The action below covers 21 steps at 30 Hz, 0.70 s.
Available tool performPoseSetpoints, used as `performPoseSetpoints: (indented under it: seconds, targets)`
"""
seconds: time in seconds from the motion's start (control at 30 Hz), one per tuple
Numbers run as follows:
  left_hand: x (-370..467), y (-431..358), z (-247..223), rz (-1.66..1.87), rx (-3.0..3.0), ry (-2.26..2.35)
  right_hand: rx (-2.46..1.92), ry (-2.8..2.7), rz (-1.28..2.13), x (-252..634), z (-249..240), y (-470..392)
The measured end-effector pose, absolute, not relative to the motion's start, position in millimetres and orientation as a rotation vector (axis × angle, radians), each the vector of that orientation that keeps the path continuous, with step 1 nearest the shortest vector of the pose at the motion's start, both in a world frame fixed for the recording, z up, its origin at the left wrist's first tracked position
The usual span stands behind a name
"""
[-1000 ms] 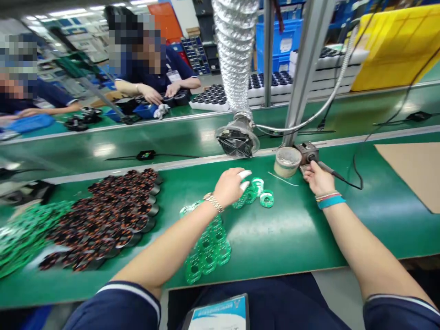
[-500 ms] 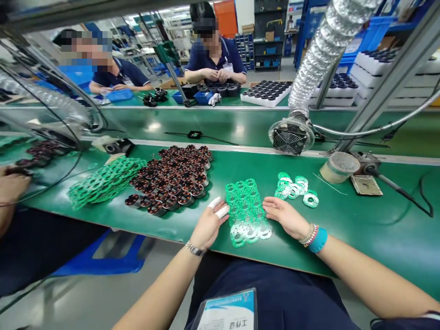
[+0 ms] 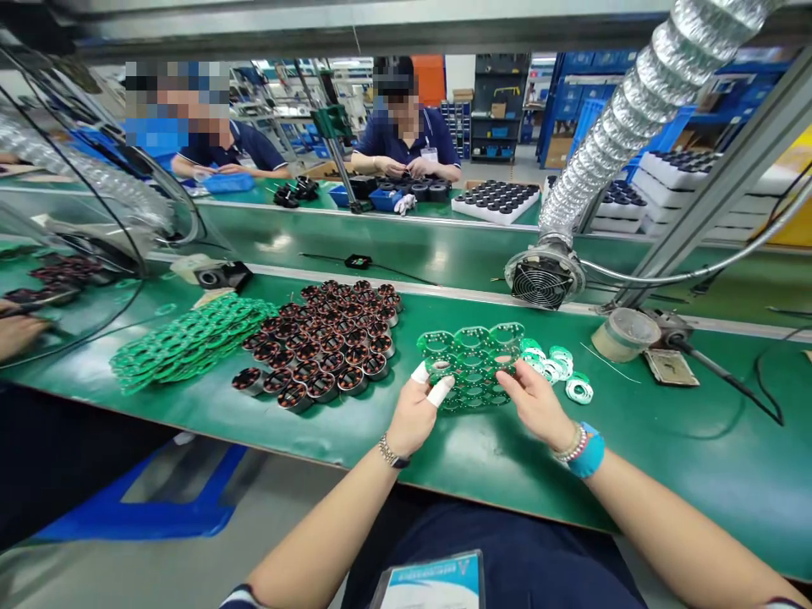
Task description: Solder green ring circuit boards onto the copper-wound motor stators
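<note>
A green circuit board panel with rows of ring-shaped boards is tilted up off the bench between my hands. My left hand grips its left edge, with white covers on two fingertips. On the right edge, my right hand pinches the panel between thumb and fingers. Just beyond my right hand lie several loose ring boards, white and green. Motor stators with copper windings stand in a dense group left of my hands. Farther left is a stack of green circuit board panels.
A fan with a foil duct hangs at the bench's back edge. To the right are a round tub and a soldering iron in its holder. Two people sit across the bench; another person's hand is at far left.
The panel, flat on the bench before, is now lifted and tilted with both hands closed on its sides. The camera view has shifted slightly.
</note>
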<state>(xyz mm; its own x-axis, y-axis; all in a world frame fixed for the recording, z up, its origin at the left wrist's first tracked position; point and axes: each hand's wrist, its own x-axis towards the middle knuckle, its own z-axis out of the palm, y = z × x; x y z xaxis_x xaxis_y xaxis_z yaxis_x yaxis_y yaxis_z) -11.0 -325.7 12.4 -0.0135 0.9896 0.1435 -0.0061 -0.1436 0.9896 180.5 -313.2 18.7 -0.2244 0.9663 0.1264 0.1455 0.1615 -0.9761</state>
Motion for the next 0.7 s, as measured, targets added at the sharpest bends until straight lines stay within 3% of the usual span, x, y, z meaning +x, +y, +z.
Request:
performPoseSetpoints:
  seconds: [0.4, 0.7]
  targets:
    - [-11.5, -302.6, 6.6, 1.063, 1.29, 1.024, -1.073, -1.547, 1.139, 177.6, 0.4, -303.7]
    - [28.5, -303.2, 2.4, 1.404, 1.127, 1.24, -1.222, -1.351, 0.922, 158.1, -7.9, -292.8]
